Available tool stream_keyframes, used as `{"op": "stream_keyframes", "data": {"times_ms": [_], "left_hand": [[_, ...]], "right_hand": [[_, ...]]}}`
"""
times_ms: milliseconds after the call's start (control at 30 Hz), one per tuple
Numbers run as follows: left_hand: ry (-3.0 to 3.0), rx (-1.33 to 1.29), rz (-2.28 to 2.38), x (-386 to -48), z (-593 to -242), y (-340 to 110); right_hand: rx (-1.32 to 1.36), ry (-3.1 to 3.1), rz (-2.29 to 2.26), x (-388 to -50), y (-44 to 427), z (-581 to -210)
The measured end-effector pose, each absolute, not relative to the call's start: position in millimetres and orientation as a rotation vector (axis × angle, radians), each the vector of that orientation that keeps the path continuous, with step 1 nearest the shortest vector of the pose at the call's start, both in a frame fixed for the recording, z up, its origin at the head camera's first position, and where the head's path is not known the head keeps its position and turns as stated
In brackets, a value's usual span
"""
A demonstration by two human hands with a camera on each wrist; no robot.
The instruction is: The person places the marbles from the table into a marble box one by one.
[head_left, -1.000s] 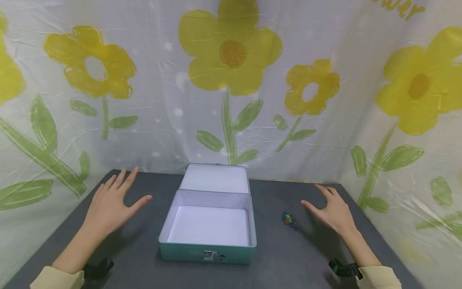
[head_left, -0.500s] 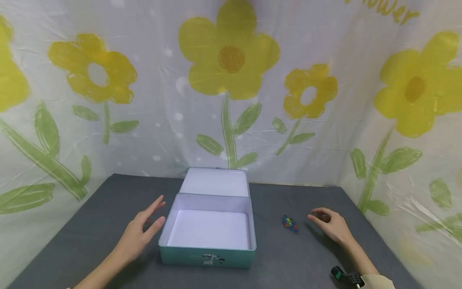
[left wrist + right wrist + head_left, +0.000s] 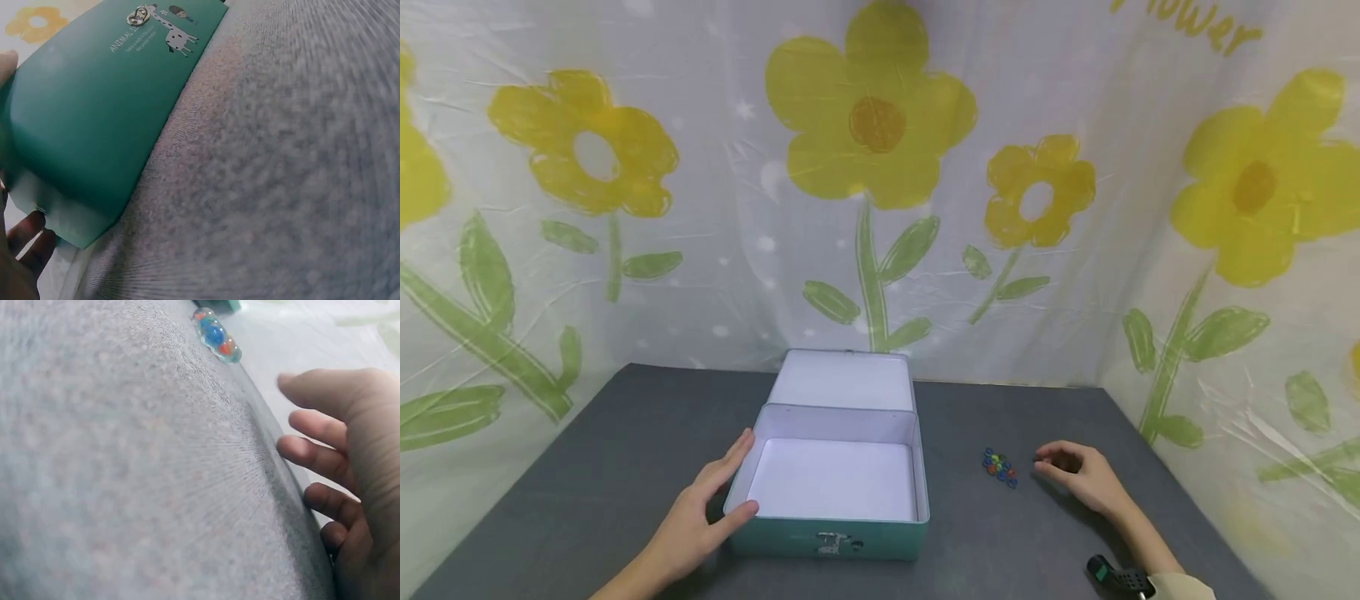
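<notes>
A green tin box [image 3: 827, 537] with a white inside stands in the middle of the table, its lid [image 3: 841, 382] tipped back behind it. At its left side, my left hand [image 3: 696, 512] rests its straight fingers on the wall, with the thumb by the front left corner. The left wrist view shows these fingertips [image 3: 28, 231] against the green wall. Several coloured glass marbles [image 3: 1000, 468] lie in a small cluster right of the box. My right hand [image 3: 1086, 479] is just right of them, its fingers loosely bent around nothing; the marbles [image 3: 215, 334] are apart from it.
The dark grey tabletop [image 3: 992, 550] reaches back to a hanging cloth [image 3: 737, 208] printed with yellow flowers, which also closes off both sides. A black band [image 3: 1120, 577] is on the right wrist. The front of the box carries a giraffe print [image 3: 178, 34].
My left hand has come down and right to the box's left side. The right hand has lowered towards the table beside the marbles, its fingers bending inward. Box and marbles stay put.
</notes>
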State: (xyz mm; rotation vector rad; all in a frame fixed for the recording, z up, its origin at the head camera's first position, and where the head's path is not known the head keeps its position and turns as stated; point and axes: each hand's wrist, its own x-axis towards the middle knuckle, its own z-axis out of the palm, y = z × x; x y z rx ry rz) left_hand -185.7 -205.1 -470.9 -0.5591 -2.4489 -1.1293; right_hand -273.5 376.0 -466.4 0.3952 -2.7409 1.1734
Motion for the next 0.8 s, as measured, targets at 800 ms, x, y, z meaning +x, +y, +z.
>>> {"op": "stream_keyframes", "data": {"times_ms": [800], "left_hand": [[-2.486,-0.491,-1.007,-188.6,-475.5,-207.7]], "right_hand": [[0.590,-2.625,1.086,-274.8,359.8,-477.2]]}}
